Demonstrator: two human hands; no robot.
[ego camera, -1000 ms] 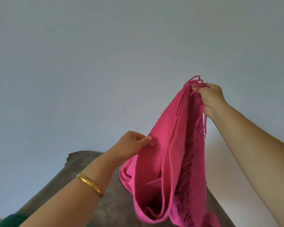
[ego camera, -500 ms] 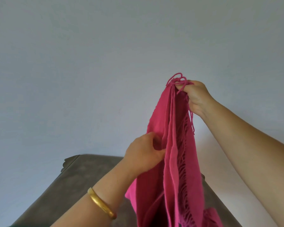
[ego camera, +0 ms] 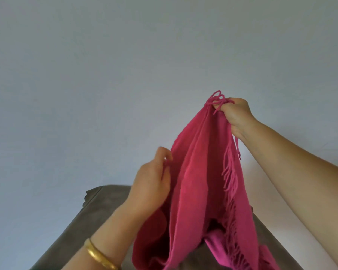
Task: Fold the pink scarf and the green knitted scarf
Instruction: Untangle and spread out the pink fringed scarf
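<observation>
A plain pale wall (ego camera: 125,75) fills the background. The pink scarf (ego camera: 199,182) hangs in the air over a grey table (ego camera: 82,227). The right hand (ego camera: 235,112) grips its fringed top end; the left hand (ego camera: 152,182) pinches its edge, a gold bangle (ego camera: 100,256) on that wrist.

right hand (ego camera: 235,112) gripping pink scarf (ego camera: 199,182)

One pink scarf (ego camera: 199,172) shows. Two hands are up: left hand (ego camera: 150,184), right hand (ego camera: 235,112). One gold bangle (ego camera: 100,255), one grey surface (ego camera: 76,227).
</observation>
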